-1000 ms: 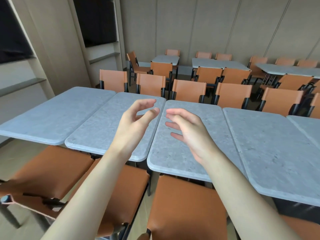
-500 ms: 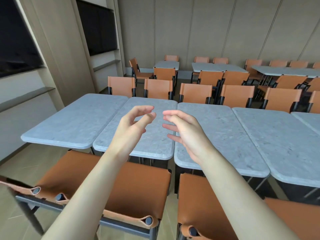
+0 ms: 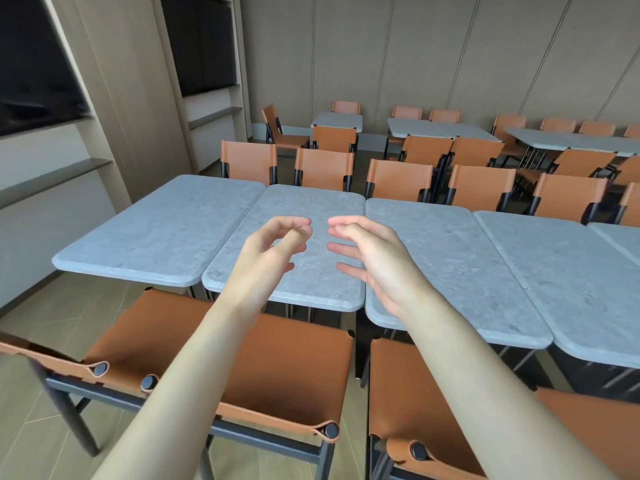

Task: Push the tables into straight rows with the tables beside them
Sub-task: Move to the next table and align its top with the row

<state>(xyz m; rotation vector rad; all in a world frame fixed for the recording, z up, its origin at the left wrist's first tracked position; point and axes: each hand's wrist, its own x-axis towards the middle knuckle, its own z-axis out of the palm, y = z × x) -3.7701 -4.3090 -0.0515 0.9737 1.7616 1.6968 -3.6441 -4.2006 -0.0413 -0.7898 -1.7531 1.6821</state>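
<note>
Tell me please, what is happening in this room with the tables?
A person is lining up grey tables into a row. At this moment both hands are in the air and hold nothing: the left hand and right hand hover with loosely curled fingers above the second table from the left, touching none. The near edge of that table sits a little further back than that of the table to its right. Orange chairs stand in front.

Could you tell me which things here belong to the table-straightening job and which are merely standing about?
Job:
near row of grey tables
left hand, right hand, both holding nothing

Standing about:
orange chairs
far tables
wall shelves
</note>
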